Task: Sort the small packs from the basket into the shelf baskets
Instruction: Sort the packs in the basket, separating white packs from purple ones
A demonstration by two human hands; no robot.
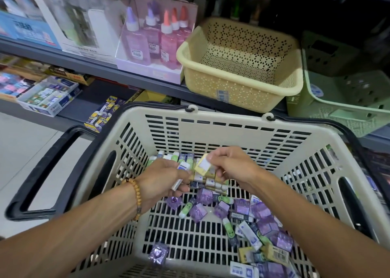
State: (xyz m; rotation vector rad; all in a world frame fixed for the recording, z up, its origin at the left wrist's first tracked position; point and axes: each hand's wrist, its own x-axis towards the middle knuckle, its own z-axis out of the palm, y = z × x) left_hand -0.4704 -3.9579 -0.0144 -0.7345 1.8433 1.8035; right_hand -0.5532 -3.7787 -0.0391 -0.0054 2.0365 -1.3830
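Inside the shopping basket (211, 119), the left hand (162, 178) grips a stack of small packs (211, 181) and the right hand (230, 166) pinches a yellow pack (201, 165), which I would align squarely before lifting toward the yellow shelf basket (242, 88).

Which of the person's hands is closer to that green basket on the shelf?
Right. The right hand is in the shopping basket, below and left of the green basket; the left hand is farther left.
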